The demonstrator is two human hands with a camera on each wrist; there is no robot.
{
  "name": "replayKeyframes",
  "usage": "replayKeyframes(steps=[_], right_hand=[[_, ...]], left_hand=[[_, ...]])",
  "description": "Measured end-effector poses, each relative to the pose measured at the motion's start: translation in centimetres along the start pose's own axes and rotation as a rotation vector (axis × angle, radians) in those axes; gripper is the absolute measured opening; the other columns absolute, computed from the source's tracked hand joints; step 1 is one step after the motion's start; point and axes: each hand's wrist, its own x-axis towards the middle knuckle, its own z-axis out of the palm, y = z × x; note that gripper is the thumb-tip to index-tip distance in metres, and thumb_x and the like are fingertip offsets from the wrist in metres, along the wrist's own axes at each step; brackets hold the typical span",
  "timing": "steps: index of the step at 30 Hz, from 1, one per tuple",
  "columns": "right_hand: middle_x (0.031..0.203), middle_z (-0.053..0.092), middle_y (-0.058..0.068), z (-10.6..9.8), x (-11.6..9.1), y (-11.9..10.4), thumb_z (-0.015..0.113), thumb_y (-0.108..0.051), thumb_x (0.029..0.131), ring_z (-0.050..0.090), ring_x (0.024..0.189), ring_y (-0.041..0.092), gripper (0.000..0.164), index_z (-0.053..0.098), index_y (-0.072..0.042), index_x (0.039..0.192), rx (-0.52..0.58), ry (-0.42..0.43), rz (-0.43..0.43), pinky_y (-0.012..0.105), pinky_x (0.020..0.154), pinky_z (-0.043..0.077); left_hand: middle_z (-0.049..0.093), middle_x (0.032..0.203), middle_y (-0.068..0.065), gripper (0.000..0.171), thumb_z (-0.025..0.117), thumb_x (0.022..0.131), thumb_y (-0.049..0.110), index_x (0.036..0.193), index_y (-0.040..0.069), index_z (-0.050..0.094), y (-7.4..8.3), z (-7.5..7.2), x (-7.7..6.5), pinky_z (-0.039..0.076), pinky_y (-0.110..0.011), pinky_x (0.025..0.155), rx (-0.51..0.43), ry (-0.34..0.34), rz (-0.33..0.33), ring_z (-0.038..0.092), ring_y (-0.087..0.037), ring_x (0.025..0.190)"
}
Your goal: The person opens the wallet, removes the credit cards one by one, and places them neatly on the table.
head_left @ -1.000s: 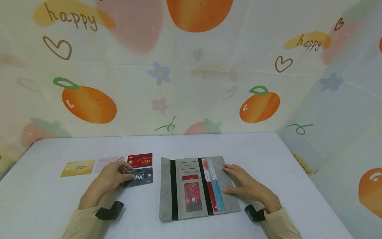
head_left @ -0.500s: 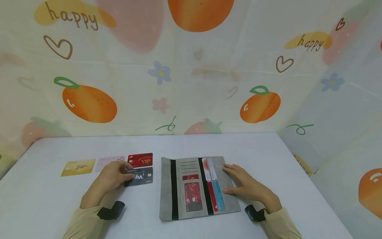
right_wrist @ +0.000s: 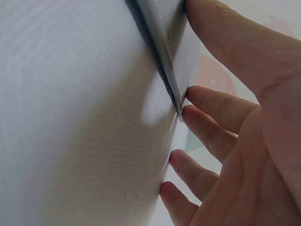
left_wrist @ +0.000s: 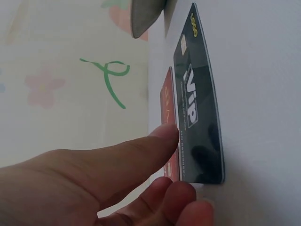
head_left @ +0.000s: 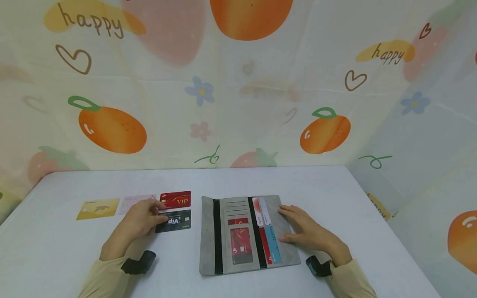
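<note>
My left hand (head_left: 138, 221) is at the left end of a black VIP card (head_left: 179, 222), pinching it between thumb and fingers. In the left wrist view the thumb (left_wrist: 162, 136) lies over the edge of the black card (left_wrist: 200, 113), with the other fingers curled beneath its near end. A red VIP card (head_left: 175, 200) lies just behind it. To the right, an open grey card wallet (head_left: 206, 248) holds several cards in its slots and clear window. My right hand (head_left: 311, 231) rests on its right edge, fingers spread; the right wrist view shows fingertips at the wallet's edge (right_wrist: 171, 56).
A gold card (head_left: 97, 209) and a pale pink card (head_left: 128, 203) lie left of the red card; my left hand partly covers the pink one. The white table (head_left: 238, 182) ends at a patterned cloth backdrop (head_left: 238, 103).
The black card's glare has faded and it looks flatter, with its place barely changed. My left hand has scarcely moved. The right hand and the wallet have stayed put.
</note>
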Motion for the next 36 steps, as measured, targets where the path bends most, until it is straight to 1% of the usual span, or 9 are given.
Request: replayKeyframes(steps=[7,15,21,25,32,36], right_hand=[[0.157,0.033,0.022,0.0,-0.1,-0.1,0.075,-0.041,0.086,0.021,0.145,0.049,0.083,0.039,0.0,0.149,0.001,-0.002,-0.001,0.069,0.112,0.024],[0.157,0.033,0.022,0.1,-0.1,-0.1,0.076,-0.04,0.085,0.022,0.145,0.049,0.083,0.04,-0.001,0.149,0.005,-0.002,0.011,0.069,0.112,0.025],[0.157,0.033,0.022,0.1,-0.1,-0.1,0.076,-0.04,0.085,0.023,0.145,0.048,0.083,0.04,-0.001,0.149,0.005,-0.002,0.011,0.068,0.112,0.026],[0.157,0.033,0.022,0.0,-0.1,-0.2,0.076,-0.04,0.085,0.024,0.145,0.048,0.083,0.039,-0.001,0.149,0.003,-0.007,0.017,0.068,0.112,0.027],[0.157,0.032,0.022,0.0,0.0,-0.1,0.076,-0.04,0.085,0.023,0.145,0.048,0.083,0.039,-0.001,0.149,0.004,-0.005,0.011,0.068,0.112,0.026],[0.157,0.032,0.022,0.0,0.0,-0.1,0.075,-0.04,0.086,0.023,0.145,0.048,0.083,0.039,-0.001,0.149,0.002,-0.005,0.01,0.068,0.112,0.026]], left_hand=[[0.056,0.092,-0.012,0.04,0.074,0.088,0.017,0.123,0.001,0.062,0.4,0.0,-0.3,0.049,-0.03,0.057,-0.031,-0.007,0.061,0.054,-0.019,0.059],[0.058,0.097,-0.011,0.038,0.075,0.087,0.014,0.122,0.004,0.064,0.7,0.2,-0.3,0.056,-0.03,0.061,-0.043,0.002,0.116,0.056,-0.02,0.079],[0.06,0.098,-0.011,0.035,0.074,0.088,0.011,0.121,0.005,0.064,1.3,0.3,-0.3,0.055,-0.029,0.063,-0.069,0.002,0.145,0.057,-0.018,0.072],[0.062,0.099,-0.01,0.035,0.074,0.087,0.01,0.12,0.005,0.065,1.9,0.4,-0.6,0.053,-0.028,0.062,-0.067,0.008,0.183,0.058,-0.017,0.07],[0.066,0.098,-0.008,0.036,0.074,0.087,0.01,0.121,0.006,0.065,2.8,0.6,-1.0,0.053,-0.025,0.063,-0.033,0.032,0.231,0.057,-0.018,0.076],[0.067,0.097,-0.007,0.034,0.073,0.088,0.009,0.121,0.005,0.066,3.2,0.8,-1.1,0.053,-0.024,0.063,-0.036,0.042,0.254,0.057,-0.018,0.079]])
